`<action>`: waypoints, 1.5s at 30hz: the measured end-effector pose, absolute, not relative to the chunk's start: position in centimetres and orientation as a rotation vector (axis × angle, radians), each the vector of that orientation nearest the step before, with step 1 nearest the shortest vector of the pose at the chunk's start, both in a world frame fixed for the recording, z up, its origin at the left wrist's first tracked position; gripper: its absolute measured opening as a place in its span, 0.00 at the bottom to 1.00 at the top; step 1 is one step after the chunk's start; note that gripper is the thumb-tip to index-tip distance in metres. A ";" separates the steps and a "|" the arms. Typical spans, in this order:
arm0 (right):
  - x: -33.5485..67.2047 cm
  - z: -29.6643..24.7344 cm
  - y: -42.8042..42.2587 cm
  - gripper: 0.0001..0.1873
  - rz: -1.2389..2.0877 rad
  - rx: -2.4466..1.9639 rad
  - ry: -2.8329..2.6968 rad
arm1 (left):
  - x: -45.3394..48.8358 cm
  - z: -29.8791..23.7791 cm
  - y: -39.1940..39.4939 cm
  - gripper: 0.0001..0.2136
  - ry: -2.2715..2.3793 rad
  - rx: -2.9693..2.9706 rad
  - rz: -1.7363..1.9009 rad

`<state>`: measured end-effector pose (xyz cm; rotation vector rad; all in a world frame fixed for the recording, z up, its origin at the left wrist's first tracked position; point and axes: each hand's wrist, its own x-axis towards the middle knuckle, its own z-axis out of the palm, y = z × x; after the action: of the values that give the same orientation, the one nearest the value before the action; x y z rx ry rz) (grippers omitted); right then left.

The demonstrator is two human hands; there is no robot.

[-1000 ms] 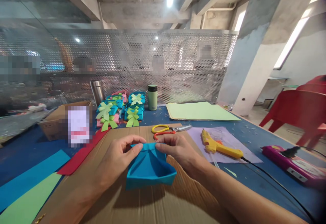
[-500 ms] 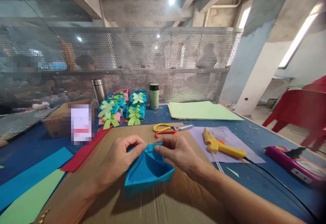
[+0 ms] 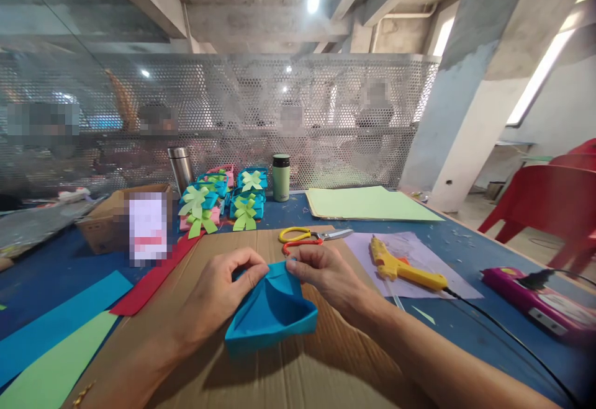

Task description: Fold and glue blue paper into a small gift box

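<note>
Folding inward now, the far rim of the blue paper tray (image 3: pixel 272 310) has gone from flat to a point. Left hand (image 3: pixel 218 294) and right hand (image 3: pixel 326 272) both pinch that rim, fingertips nearly meeting, just nearside of the scissors (image 3: pixel 310 235).

Ahead of me, yellow-handled scissors (image 3: pixel 310 236) lie on a cardboard sheet (image 3: pixel 298 378); on the blue table (image 3: pixel 470 247) are a glue gun (image 3: pixel 403 266) on lilac paper (image 3: pixel 419 249), pale green sheets (image 3: pixel 367 203), a green flask (image 3: pixel 280 177), a steel flask (image 3: pixel 181 169) and bow-topped paper boxes (image 3: pixel 223 201); red chairs (image 3: pixel 544 201) stand at my right.
</note>
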<state>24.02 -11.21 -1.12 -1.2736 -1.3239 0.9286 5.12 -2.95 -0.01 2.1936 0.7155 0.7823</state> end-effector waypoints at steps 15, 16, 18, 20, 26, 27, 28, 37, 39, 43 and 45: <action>23.8 -1.8 -11.0 0.24 0.887 -1.291 -1.498 | 5.5 -1.7 -3.3 0.11 0.642 2.246 0.734; 23.8 -1.8 -11.1 0.24 0.855 -1.303 -1.526 | 5.5 -1.9 -3.3 0.12 0.646 2.258 0.724; 23.8 -1.7 -11.3 0.22 0.742 -1.344 -1.610 | 5.4 -2.3 -3.2 0.14 0.647 2.272 0.678; 23.7 -1.4 -11.5 0.17 0.606 -1.382 -1.693 | 5.4 -2.3 -3.2 0.16 0.637 2.275 0.641; 23.8 -1.4 -11.1 0.21 0.826 -1.256 -1.575 | 4.9 -0.3 -3.7 0.15 0.672 2.290 0.610; 23.9 -1.6 -11.0 0.22 0.906 -1.240 -1.515 | 4.9 0.2 -3.8 0.15 0.693 2.284 0.602; 23.9 -1.7 -11.0 0.24 0.962 -1.242 -1.466 | 4.8 0.7 -3.9 0.15 0.709 2.266 0.602; 23.8 -1.7 -10.9 0.26 0.997 -1.307 -1.390 | 4.9 1.6 -4.1 0.12 0.705 2.268 0.601; 24.1 -1.7 -10.7 0.27 0.990 -1.297 -1.430 | 4.9 1.7 -4.2 0.12 0.702 2.271 0.596; 24.6 -1.7 -10.4 0.30 0.997 -1.233 -1.571 | 4.8 2.1 -4.2 0.12 0.721 2.288 0.581; 24.6 -1.8 -10.4 0.30 0.973 -1.240 -1.616 | 4.8 1.6 -4.0 0.12 0.687 2.276 0.600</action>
<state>24.65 -10.43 -1.75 -1.2401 -1.6160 0.9733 4.77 -4.01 1.60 2.2756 0.6874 0.5999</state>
